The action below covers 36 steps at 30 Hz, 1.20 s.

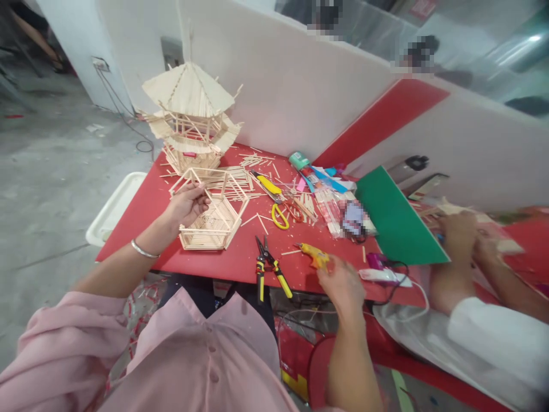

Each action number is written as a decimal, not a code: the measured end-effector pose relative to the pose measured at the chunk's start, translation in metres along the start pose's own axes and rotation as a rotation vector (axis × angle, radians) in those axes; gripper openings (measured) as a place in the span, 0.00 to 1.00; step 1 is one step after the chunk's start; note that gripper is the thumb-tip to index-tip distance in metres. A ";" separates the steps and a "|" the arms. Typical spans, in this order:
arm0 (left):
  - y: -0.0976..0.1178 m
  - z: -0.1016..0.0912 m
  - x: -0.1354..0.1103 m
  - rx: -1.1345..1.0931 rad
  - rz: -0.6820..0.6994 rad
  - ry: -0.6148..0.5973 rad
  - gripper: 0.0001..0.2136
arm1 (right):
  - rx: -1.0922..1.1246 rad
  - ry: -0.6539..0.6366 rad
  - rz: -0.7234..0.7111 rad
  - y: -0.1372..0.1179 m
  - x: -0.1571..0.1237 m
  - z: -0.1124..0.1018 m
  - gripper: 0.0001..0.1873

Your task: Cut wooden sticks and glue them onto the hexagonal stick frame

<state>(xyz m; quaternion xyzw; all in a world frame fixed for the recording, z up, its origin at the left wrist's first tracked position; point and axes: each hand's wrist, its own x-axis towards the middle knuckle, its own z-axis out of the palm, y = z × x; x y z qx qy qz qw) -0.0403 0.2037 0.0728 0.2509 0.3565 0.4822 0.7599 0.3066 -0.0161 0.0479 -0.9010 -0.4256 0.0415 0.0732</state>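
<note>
My left hand (187,203) grips the near wall of a hexagonal stick frame (213,214) lying on the red table (240,260). My right hand (341,283) is closed round the handle of a yellow glue gun (313,253), whose nozzle points left just above the table. A finished stick pagoda (191,117) stands behind the frame at the table's far left corner.
Yellow-handled pliers (268,269), yellow scissors (278,214), loose sticks and packets (334,206) litter the table. A green sheet (394,220) lies to the right, where another person's hands (461,234) work. A white partition (300,80) backs the table. A white tray (114,209) sits at the left.
</note>
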 end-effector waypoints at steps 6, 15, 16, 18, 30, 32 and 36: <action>0.001 0.000 -0.001 -0.004 -0.011 -0.005 0.08 | -0.111 -0.214 0.170 0.017 0.027 0.029 0.26; 0.002 0.000 -0.004 -0.025 -0.025 -0.024 0.09 | 0.533 -0.080 0.167 -0.003 0.019 0.009 0.14; 0.002 0.000 -0.004 -0.019 -0.023 -0.024 0.09 | 0.694 -0.054 0.141 -0.012 0.015 0.000 0.15; 0.001 0.000 -0.004 -0.013 -0.017 -0.022 0.09 | 0.924 -0.030 0.011 -0.033 0.006 -0.020 0.14; -0.003 -0.003 -0.003 -0.039 0.001 -0.029 0.09 | 0.315 0.202 -0.512 -0.175 0.001 -0.056 0.25; -0.005 -0.004 -0.002 -0.059 0.007 -0.027 0.08 | 0.281 0.246 -0.529 -0.196 0.011 -0.052 0.23; -0.008 -0.006 -0.003 -0.098 0.004 -0.056 0.08 | 0.222 0.282 -0.564 -0.243 0.032 -0.048 0.19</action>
